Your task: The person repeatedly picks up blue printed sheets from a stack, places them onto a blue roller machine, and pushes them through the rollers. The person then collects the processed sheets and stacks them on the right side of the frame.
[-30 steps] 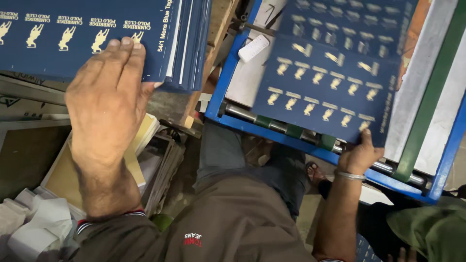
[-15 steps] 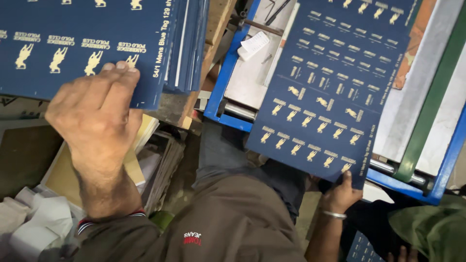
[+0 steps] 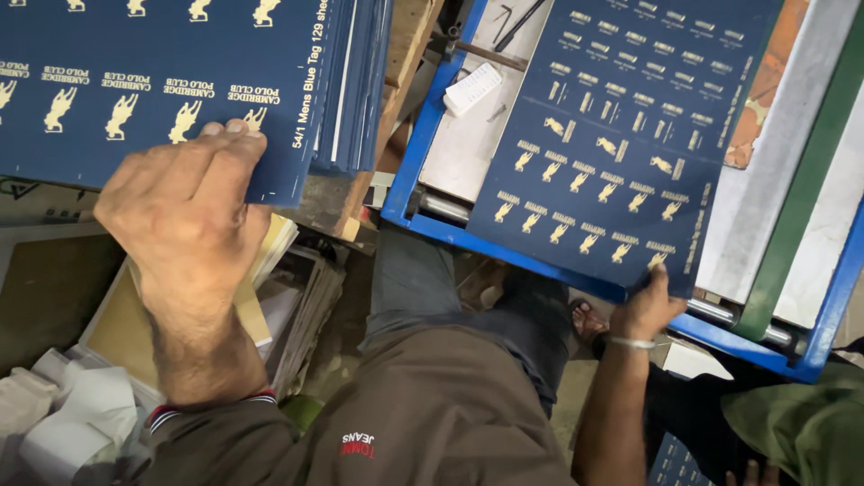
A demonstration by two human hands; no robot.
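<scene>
Head view, looking down: the left hand (image 3: 184,202), left of centre, lies on the top navy sheet (image 3: 135,81) of a stack (image 3: 355,81) in the upper left of the frame — fingertips curled over its near edge beside rows of gold figures, its grip clenched on that edge. The stack sits on a wooden counter (image 3: 409,54). At the lower right, the right hand (image 3: 650,306), a thin bangle (image 3: 630,342) at its wrist, pinches the bottom corner of a second navy sheet (image 3: 621,135) printed with small gold marks. That sheet lies tilted across a blue metal frame (image 3: 423,153), its low edge hanging over the frame's front bar. Loose papers (image 3: 279,297) pile up under the left forearm.
</scene>
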